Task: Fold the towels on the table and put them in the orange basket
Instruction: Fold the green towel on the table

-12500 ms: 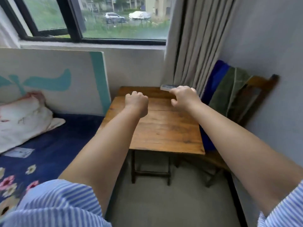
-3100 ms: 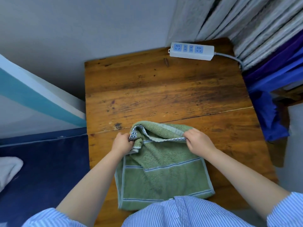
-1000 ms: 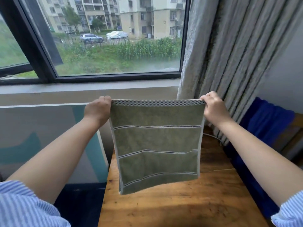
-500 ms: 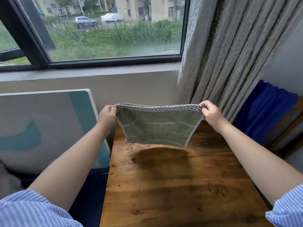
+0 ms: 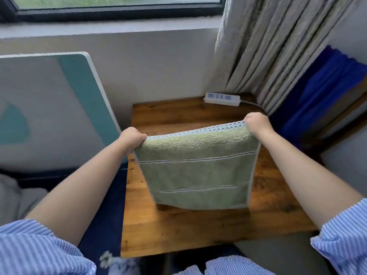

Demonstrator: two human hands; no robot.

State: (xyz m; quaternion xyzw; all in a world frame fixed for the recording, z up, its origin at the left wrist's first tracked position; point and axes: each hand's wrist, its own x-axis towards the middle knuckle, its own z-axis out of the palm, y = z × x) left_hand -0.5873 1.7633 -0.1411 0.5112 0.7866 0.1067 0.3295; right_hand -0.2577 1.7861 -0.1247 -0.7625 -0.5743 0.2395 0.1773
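Head: towel lowered since, hem now touching table

Fingertips of both hands behind the towel; window cropped at top edge.

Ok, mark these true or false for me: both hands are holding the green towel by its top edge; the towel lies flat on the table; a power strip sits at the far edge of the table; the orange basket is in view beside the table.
1. Both hands hold the green towel by its top edge: true. The left hand and right hand each grip a top corner.
2. The towel lies flat on the table: false. It hangs from both hands above the table.
3. A power strip sits at the table's far edge: true.
4. The orange basket is in view: false. No basket shows in this view.
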